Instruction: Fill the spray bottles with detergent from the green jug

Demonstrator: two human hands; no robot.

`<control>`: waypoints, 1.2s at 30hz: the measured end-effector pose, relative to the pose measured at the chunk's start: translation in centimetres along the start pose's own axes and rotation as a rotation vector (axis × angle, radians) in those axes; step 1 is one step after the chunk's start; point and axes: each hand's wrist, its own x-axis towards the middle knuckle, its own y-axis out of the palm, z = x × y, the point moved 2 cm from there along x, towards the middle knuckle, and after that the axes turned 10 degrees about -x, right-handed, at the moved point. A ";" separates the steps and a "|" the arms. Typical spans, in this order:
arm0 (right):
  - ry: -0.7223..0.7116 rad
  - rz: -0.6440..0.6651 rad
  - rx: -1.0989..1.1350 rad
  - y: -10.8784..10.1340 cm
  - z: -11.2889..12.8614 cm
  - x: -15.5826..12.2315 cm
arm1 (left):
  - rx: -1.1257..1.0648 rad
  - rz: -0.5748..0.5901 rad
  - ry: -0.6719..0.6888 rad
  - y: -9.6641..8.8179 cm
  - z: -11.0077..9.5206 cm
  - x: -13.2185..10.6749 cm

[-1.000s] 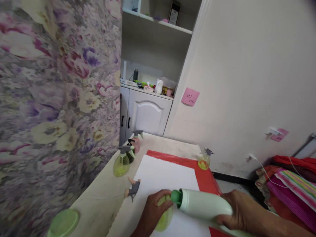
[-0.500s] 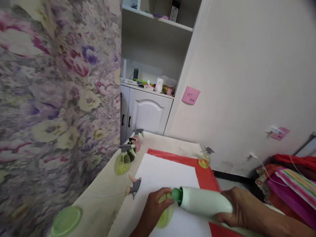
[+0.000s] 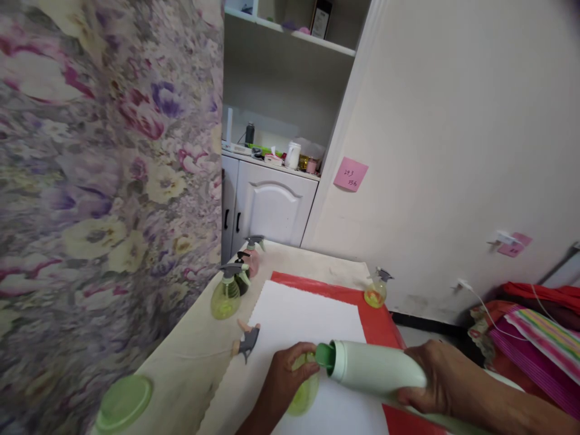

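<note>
My left hand [image 3: 292,371] is closed around the neck of a yellow-green spray bottle body [image 3: 302,396], which has no sprayer head on it and stands on white paper [image 3: 312,308]. In my right hand [image 3: 435,377] is a pale green container [image 3: 378,365], tipped nearly level, its green spout [image 3: 324,355] touching or very near the bottle's mouth. My fingers hide the mouth itself. A loose trigger sprayer head [image 3: 247,341] with a thin tube lies left of the paper. Nearer me on the table is a round green lid [image 3: 124,402].
A yellow-green spray bottle [image 3: 225,299], a black pump bottle [image 3: 241,281] and a pink spray bottle [image 3: 252,257] line the table's left edge. Another spray bottle [image 3: 376,293] stands at the right back on red cloth [image 3: 317,286]. Patterned fabric [image 3: 109,181] hangs at left.
Both hands keep their hold, and the tilted container stays at the bottle's mouth with almost no movement. The whole view has shifted very slightly.
</note>
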 end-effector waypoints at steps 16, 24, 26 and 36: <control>0.040 0.108 -0.186 -0.7 1.0 0.0 | -0.011 -0.033 -0.020 0.0 0.5 0.0; 0.013 0.080 -0.219 -0.3 0.4 0.2 | -0.034 -0.021 -0.019 -0.1 0.4 0.1; 0.017 0.081 -0.213 -0.3 0.4 0.2 | -0.033 -0.020 -0.017 -0.1 0.4 0.1; 0.063 0.110 -0.206 -1.3 1.6 0.2 | -0.023 -0.013 -0.008 -0.3 0.4 -0.1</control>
